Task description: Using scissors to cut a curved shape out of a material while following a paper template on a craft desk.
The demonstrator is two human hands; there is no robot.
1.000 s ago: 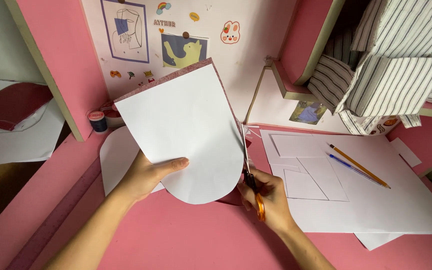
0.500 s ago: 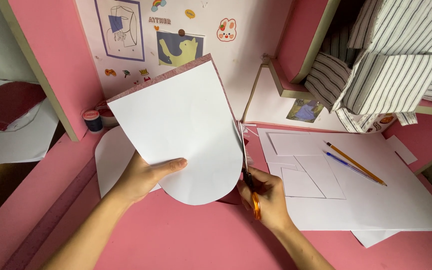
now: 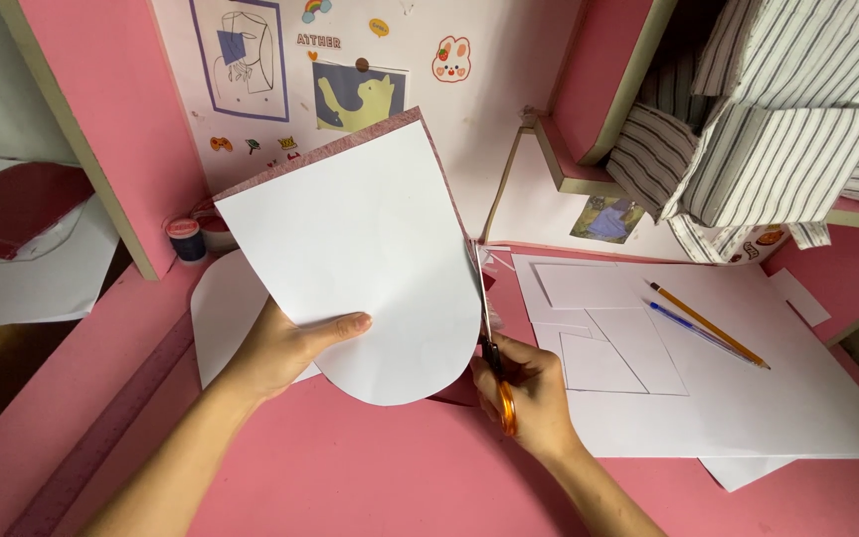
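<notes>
Nearest camera, right hand (image 3: 534,398) closed through orange-handled scissors (image 3: 494,363), blades along right edge of white card (image 3: 360,259). Left hand (image 3: 285,348) pinches card's lower left, thumb on top, tilting it up for blades. Beyond: pencil (image 3: 708,325), pen (image 3: 693,331) on paper sheets (image 3: 797,398).

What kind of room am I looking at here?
Probably a home craft or study desk. A pink desktop sits under a wall of stickers and small prints; a pencil, loose white sheets and folded striped cloth lie nearby.
</notes>
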